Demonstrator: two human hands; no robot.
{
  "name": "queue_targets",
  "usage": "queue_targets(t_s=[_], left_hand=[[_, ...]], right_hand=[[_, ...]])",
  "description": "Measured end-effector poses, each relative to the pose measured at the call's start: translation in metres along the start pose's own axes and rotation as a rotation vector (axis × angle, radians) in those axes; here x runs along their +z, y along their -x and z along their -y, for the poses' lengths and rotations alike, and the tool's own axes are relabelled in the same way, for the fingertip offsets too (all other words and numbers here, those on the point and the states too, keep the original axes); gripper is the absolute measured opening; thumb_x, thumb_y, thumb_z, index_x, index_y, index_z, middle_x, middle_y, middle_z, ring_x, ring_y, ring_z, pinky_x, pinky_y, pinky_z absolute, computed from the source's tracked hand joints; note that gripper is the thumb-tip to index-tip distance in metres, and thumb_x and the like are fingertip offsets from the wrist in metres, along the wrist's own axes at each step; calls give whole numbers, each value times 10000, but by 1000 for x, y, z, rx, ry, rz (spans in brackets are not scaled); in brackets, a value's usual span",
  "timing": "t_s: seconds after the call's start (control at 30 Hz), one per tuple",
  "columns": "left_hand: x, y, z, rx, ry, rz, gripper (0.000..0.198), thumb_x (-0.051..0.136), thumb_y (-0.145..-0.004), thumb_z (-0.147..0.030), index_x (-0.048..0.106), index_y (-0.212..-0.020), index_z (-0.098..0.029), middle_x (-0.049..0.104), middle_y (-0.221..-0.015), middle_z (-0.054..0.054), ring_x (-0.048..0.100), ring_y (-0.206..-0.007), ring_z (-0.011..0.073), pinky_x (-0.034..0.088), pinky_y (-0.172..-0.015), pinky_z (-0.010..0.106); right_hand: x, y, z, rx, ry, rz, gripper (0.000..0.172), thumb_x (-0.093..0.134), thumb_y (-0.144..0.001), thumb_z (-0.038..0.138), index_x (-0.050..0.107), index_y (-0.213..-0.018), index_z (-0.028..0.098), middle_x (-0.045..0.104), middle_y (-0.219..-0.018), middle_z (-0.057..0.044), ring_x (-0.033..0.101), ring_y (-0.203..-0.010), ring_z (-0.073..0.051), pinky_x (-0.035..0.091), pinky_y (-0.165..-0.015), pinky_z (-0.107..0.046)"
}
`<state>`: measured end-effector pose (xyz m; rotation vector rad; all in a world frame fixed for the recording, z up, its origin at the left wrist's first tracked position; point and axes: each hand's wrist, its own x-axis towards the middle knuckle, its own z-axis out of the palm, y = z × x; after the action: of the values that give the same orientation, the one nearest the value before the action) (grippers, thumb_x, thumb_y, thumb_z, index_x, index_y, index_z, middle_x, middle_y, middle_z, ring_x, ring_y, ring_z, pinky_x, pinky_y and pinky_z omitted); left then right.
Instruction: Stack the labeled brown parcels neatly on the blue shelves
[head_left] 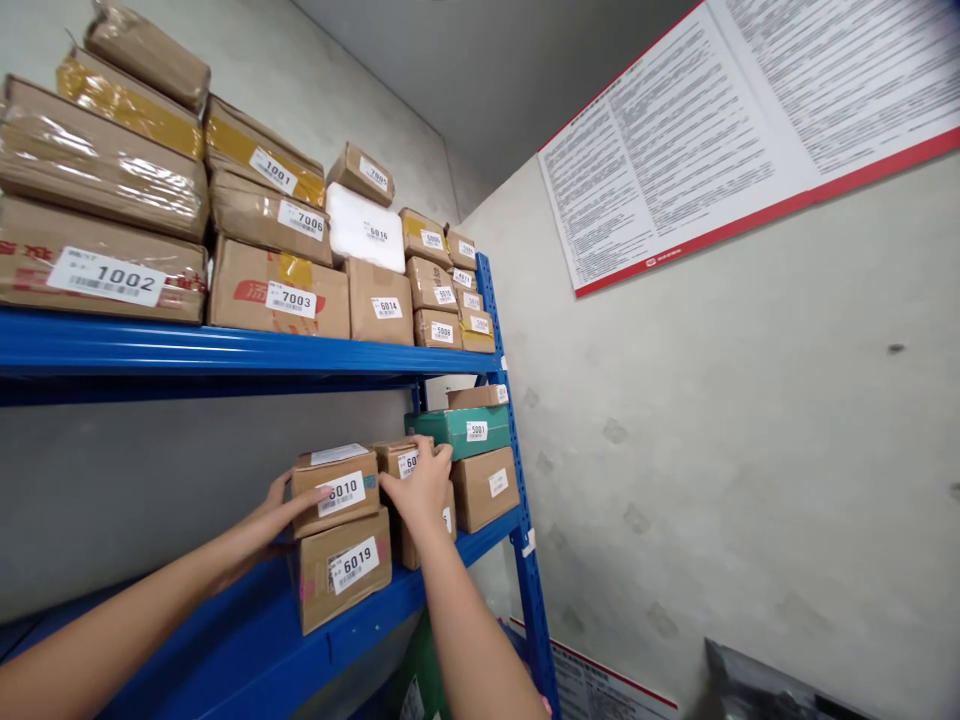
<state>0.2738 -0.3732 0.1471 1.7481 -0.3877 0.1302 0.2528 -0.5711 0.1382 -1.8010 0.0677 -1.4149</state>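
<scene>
My left hand [271, 520] is pressed against the left side of a small cardboard box labelled 6010 [335, 489], thumb across its front. That box sits on top of a larger box labelled 6019 [343, 567] on the lower blue shelf [247, 640]. My right hand [420, 487] lies on the neighbouring small box [402, 459], fingers wrapped over its front and right edge. Both forearms reach up from the bottom of the view.
A green box labelled 5001 [461, 430] and brown boxes [486, 487] stand to the right. The upper blue shelf [225, 352] carries many numbered parcels, such as 1002 [101, 262] and 7003 [279, 292]. A printed notice [742, 120] hangs on the right wall. A dark bag [765, 685] lies low at right.
</scene>
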Motion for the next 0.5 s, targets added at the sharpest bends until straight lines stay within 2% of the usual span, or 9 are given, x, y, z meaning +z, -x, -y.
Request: queue_targets(t_s=[0.1,0.2,0.37,0.5], left_hand=[[-5,1,0,-20,4,88,862,655,-707,-668,244,-1392,-343,501,-1378,73,500,-1233,308,562,-780,330],[-4,2,-1,-24,-42,65,836,602,-750,-671,173,-1404,-374,469,-1401,49,488,-1238,293,545,-777,322],[9,5,-6,-12,-125,-42,835,556,-742,-694,170,-1401,-355,440,-1417,82,521,-1189,324,543,-705,361],[13,4,-7,-19,-185,-47,845,527,-742,-712,166,-1407,-335,448,-1411,79,524,-1187,326,542,-732,394]], right_hand=[[-20,-6,6,-82,-141,-106,552,727,-558,251,555,-1082,245,397,-1042,-47,550,-991,-268,476,-917,-413],[-42,-34,13,-137,-227,-204,553,724,-578,270,550,-1102,260,355,-1060,-30,533,-1001,-225,451,-958,-369],[-57,-94,17,-210,-252,-157,544,748,-531,235,628,-1060,271,354,-998,-7,536,-961,-217,423,-994,-369],[-52,-111,16,-220,-242,-145,512,745,-536,252,632,-1035,262,343,-973,-1,540,-918,-216,440,-975,-392]])
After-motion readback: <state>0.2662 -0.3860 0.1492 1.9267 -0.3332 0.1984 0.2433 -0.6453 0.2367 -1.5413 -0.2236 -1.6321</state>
